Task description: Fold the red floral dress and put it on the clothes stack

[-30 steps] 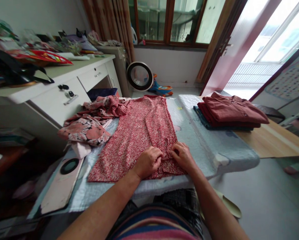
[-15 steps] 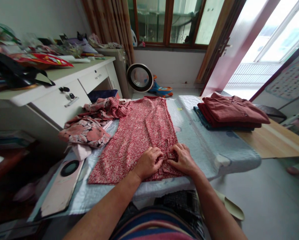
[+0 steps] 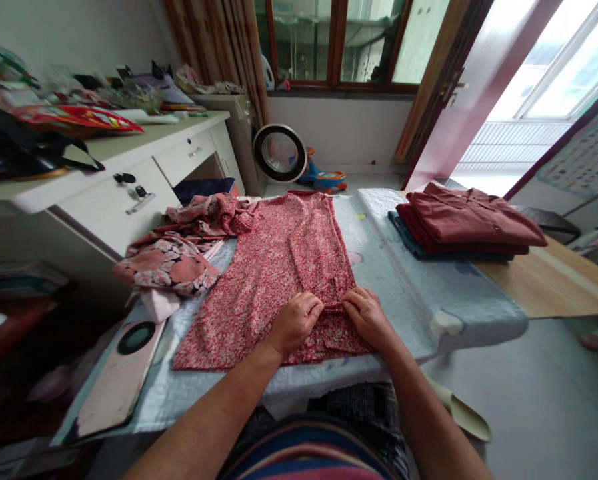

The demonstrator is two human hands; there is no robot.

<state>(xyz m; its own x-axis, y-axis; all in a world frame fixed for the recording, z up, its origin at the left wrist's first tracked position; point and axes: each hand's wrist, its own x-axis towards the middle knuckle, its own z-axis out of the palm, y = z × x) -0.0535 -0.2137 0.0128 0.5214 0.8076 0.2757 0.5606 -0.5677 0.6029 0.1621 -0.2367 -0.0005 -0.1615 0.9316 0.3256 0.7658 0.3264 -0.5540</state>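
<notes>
Head view: left fingers (image 3: 311, 307) and right fingers (image 3: 355, 299) closed, pinching a narrow fold of the red patterned garment (image 3: 269, 273) on the counter (image 3: 379, 253); its long axis runs forward and leftward from them (both equally near the fold).

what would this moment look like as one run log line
left hand: pinching red patterned garment | right hand: pinching same garment, right of left hand | garment: spread on pale blue cover | folded stack: right
</notes>
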